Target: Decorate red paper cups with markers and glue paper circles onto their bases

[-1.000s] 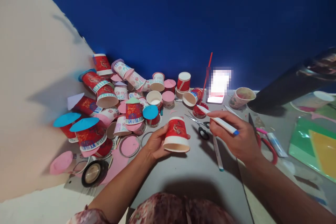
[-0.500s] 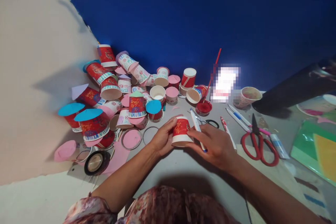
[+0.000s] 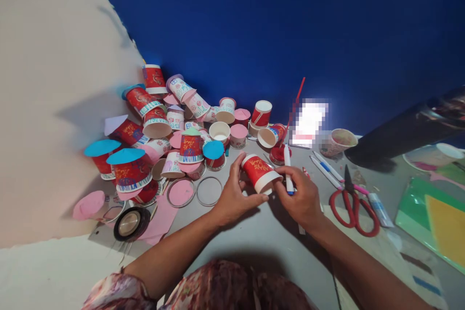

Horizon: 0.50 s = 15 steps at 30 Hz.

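Note:
A red paper cup with gold print and white bands is tilted above the grey table, its open rim facing down and toward me. My left hand is closed round the cup's left side, thumb along the lower rim. My right hand pinches a white marker with a blue tip; the marker stands nearly upright, tip down. Fingers of that same hand also touch the cup's right edge. Just behind, partly hidden by the cup and hand, is a red paint pot with a brush in it.
Decorated paper cups are heaped at the left and back. Red-handled scissors, markers and a glue tube lie at right. A tape roll is at left. A dark cylinder slants in from the right.
My left hand has turned the cup, so its open rim now faces more toward me. The marker in my right hand has swung more upright, and the view has shifted slightly.

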Tool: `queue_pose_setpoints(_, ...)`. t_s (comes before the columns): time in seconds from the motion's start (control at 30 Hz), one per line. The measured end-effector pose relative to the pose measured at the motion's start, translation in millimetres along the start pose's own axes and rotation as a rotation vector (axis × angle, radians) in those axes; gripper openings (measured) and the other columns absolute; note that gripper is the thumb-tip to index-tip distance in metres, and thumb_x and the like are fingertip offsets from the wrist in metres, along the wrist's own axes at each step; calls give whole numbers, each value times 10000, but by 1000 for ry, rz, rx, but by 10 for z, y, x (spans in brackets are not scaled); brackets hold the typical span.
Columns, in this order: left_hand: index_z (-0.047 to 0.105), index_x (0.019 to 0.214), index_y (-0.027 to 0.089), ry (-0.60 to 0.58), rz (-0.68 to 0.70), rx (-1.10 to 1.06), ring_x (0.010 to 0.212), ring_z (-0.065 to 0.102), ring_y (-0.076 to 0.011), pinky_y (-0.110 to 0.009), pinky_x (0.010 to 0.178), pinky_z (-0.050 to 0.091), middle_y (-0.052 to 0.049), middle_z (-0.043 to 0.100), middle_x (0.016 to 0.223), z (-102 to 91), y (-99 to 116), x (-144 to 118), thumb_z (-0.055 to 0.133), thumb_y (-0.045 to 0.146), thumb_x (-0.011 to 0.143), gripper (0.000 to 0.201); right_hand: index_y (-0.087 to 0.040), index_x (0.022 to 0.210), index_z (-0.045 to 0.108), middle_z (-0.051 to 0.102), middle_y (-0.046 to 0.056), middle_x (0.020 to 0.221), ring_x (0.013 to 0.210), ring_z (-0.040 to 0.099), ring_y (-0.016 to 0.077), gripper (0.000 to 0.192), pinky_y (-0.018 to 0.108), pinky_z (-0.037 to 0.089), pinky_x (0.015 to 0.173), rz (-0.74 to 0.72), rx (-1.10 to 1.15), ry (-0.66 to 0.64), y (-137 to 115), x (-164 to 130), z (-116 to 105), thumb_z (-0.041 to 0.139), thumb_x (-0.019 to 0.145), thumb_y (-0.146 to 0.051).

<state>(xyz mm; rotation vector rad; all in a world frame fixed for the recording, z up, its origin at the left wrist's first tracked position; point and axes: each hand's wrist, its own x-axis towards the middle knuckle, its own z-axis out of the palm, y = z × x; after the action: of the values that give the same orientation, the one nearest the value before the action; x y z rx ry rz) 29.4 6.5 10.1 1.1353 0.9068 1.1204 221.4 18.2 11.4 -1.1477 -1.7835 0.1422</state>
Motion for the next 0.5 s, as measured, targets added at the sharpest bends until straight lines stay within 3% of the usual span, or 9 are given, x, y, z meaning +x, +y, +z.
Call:
queue_pose_setpoints(0.13,267,1613,305,41,76,165,1448,519,-350,-522,1177,476,-165,375,1657,-70,-42,72,854,205,766,1035,-217,1185,674,783,75,1037,867,750,217,251,329,600,758,22,77,-16,20,11,-106,657,935,-203)
queue_pose_setpoints(0.27,294,1594,268,-25,129,250,1494,467,-338,-529,1234,412,-169,354,1664,-172,-117,152,817,136,747,1005,-253,1200,725,751,12,842,606,662,144,217,267,534,558,160,325,2,6,38,-319,600,1023,-247)
queue_pose_setpoints(0.37,306,1584,252,-101,145,295,1531,415,-334,-529,1268,363,-165,318,1681,-227,-151,176,758,89,732,978,-251,1138,769,735,15,811,603,641,141,199,255,481,509,112,409,-40,-33,59,-407,607,1026,-280)
queue_pose_setpoints(0.5,301,1584,247,-169,153,408,1588,305,-347,-536,1304,291,-152,279,1695,-258,-120,180,728,102,717,977,-233,991,769,738,-9,744,570,650,128,118,238,487,522,130,306,-127,-118,83,-388,653,985,-254)
